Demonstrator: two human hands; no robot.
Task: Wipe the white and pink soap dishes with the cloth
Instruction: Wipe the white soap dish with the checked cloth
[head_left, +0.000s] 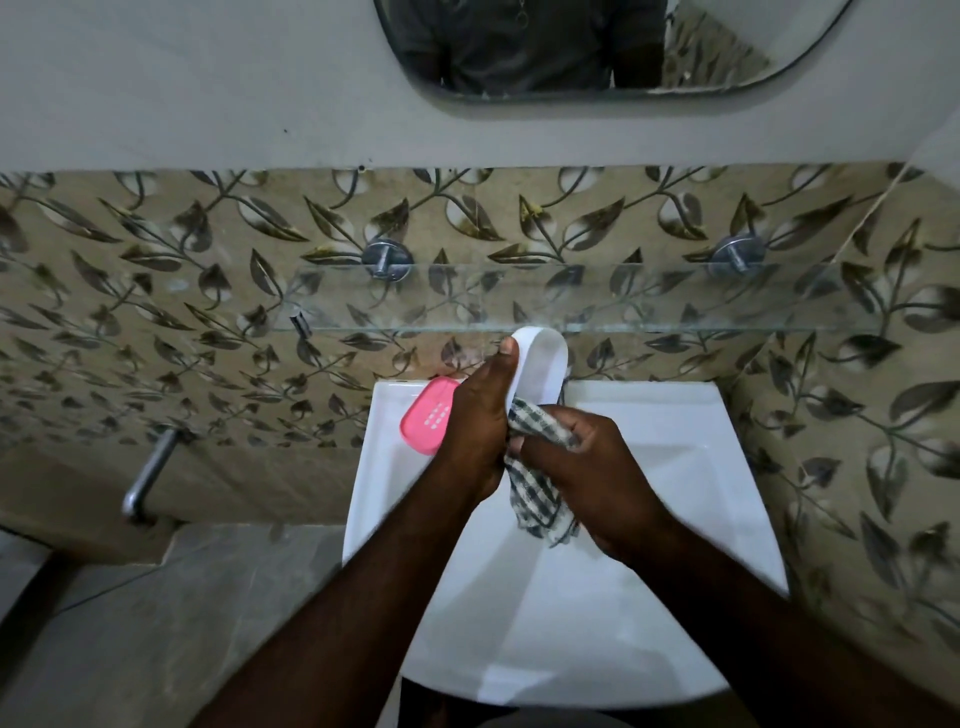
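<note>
Both hands (530, 441) apparently wipe white dish (540, 364).

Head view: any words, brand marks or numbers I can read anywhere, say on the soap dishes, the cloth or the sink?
None can be read.
White soap dish, held in the left hand: no marking shows.
Pink soap dish on the sink: only white slots, no lettering.
Checked cloth in the right hand: pattern only.

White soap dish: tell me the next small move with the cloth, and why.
Probably slide the checked cloth in the right hand up along the white soap dish. The left hand holds the dish raised over the sink, and the cloth touches only its lower end. The pink soap dish waits on the rim.
</note>
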